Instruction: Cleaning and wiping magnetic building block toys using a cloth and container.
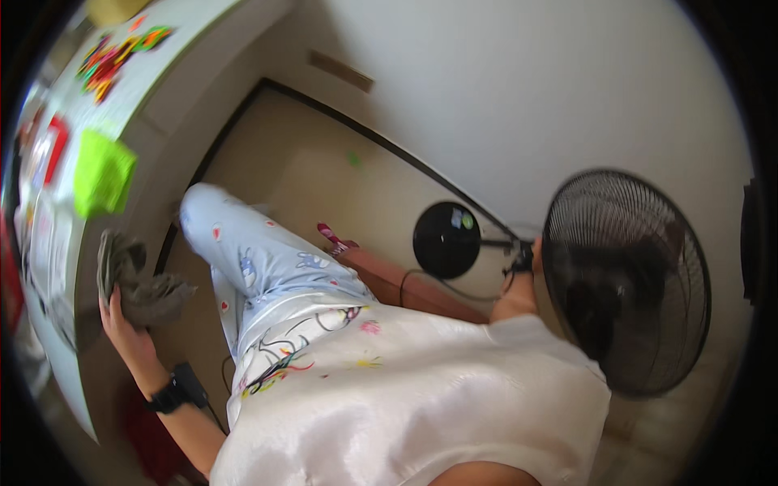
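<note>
My left hand (129,331), at the left of the head view, holds a crumpled grey-brown cloth (149,294) beside the edge of a white table. A black device is strapped on that wrist. At the right, my right hand (536,255) is on the pole of a black pedestal fan (626,285), just beside the wire guard, which partly hides it; its fingers look closed round the pole. The fan's round black base (447,240) shows to the left of that hand. A lime-green cloth (104,173) hangs at the table's edge above the grey-brown cloth.
The white table (176,42) curves along the left, bearing a heap of colourful small items (112,64) and a red-edged object (56,149). A wall with dark skirting (364,140) runs behind the fan. A cable (450,288) crosses near the base. A small green piece (354,159) lies on the floor.
</note>
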The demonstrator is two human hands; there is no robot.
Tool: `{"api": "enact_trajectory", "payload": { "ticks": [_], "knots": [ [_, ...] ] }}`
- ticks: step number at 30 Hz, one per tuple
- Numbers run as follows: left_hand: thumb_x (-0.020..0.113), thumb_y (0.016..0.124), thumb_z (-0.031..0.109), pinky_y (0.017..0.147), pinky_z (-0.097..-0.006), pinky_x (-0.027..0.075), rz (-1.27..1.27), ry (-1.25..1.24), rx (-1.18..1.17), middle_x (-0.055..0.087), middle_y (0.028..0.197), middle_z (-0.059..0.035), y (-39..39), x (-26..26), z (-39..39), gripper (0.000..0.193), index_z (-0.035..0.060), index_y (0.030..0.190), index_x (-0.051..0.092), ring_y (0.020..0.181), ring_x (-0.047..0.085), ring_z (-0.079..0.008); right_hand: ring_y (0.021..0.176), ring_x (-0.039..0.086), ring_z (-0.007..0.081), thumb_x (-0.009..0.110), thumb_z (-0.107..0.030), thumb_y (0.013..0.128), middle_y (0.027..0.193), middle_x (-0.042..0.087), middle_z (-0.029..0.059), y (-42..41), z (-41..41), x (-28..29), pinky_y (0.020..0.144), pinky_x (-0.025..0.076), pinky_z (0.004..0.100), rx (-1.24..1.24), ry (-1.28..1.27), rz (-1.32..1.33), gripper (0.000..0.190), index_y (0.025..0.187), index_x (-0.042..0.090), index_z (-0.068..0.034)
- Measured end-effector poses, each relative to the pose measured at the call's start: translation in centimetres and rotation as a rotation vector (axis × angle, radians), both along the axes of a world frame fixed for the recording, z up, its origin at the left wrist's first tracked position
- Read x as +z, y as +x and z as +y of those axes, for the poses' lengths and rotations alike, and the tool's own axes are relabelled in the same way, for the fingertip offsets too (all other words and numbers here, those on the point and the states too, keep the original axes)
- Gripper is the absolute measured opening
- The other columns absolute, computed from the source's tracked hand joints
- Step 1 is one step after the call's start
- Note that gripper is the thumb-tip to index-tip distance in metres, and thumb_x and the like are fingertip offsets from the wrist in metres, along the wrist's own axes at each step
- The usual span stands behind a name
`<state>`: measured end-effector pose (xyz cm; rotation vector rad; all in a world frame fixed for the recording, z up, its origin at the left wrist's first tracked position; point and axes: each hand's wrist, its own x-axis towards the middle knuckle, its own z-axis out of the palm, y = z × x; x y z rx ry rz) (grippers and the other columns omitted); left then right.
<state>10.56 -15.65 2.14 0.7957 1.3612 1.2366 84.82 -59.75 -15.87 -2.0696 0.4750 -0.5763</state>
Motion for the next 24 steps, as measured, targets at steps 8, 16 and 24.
{"api": "enact_trajectory", "payload": {
  "ticks": [8, 16, 24],
  "knots": [
    [0.062, 0.092, 0.017, 0.097, -0.0413, 0.047, 0.036, -0.017, -0.029, 0.054, 0.13, -0.0125, 1.1, -0.9, -0.2, 0.043, 0.0007, 0.13, 0.053, 0.119, 0.054, -0.0257, 0.116, 0.058, 0.0326, 0.07, -0.041, 0.084, 0.133, 0.052, 0.0184, 0.5, 2.3, 1.6, 0.1, 0.044, 0.0472, -0.042, 0.042, 0.027, 0.068, 0.132, 0.049, 0.002],
    [0.06, 0.092, 0.014, 0.098, -0.038, 0.045, 0.005, 0.015, -0.043, 0.056, 0.128, -0.0121, 0.4, -1.3, 0.3, 0.041, 0.0004, 0.13, 0.053, 0.117, 0.055, -0.023, 0.116, 0.057, 0.0327, 0.07, -0.04, 0.085, 0.135, 0.051, 0.0184, 0.1, 1.9, 0.7, 0.1, 0.044, 0.0481, -0.033, 0.11, 0.08, 0.068, 0.134, 0.047, 0.001],
    [0.057, 0.088, 0.0, 0.1, -0.0298, 0.041, 0.043, 0.191, -0.098, 0.06, 0.122, -0.0087, 2.9, -0.9, 1.1, 0.041, -0.0038, 0.128, 0.053, 0.112, 0.055, -0.0157, 0.117, 0.057, 0.0328, 0.07, -0.038, 0.086, 0.137, 0.049, 0.0184, 1.1, 0.8, -6.8, 0.1, 0.044, 0.049, 0.058, 0.478, 0.345, 0.068, 0.136, 0.046, 0.001]
  ]
}}
